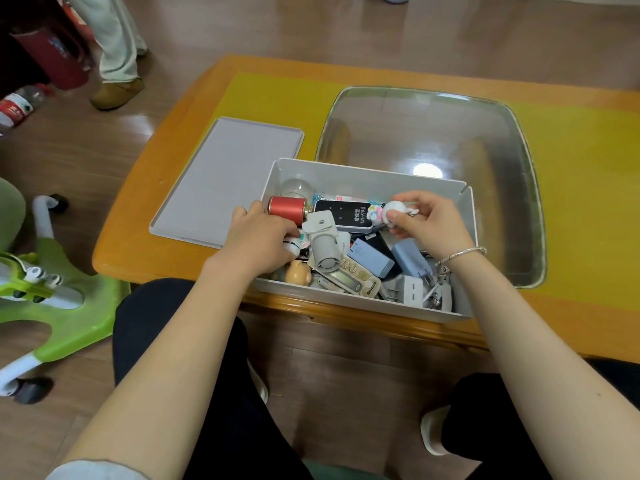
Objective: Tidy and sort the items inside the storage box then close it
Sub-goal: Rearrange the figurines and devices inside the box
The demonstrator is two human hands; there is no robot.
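On an orange wooden tabletop (pixel 166 174) above wood-look flooring, one open grey storage box (pixel 367 178) sits at the near edge beside its one lid (pixel 221 178), holding a remote marked "Shinco" (pixel 358 277), while the left hand (pixel 258 233) curls among its contents and the right hand (pixel 429 221) pinches a small white figurine (pixel 394 211).

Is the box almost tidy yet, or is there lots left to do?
Lots left. Done: the lid is off, lying on the table beside the box. In hand: the right hand pinches a small white toy and the left hand digs among the jumble. Left: sorting the remotes, chargers and toys, then closing the lid.
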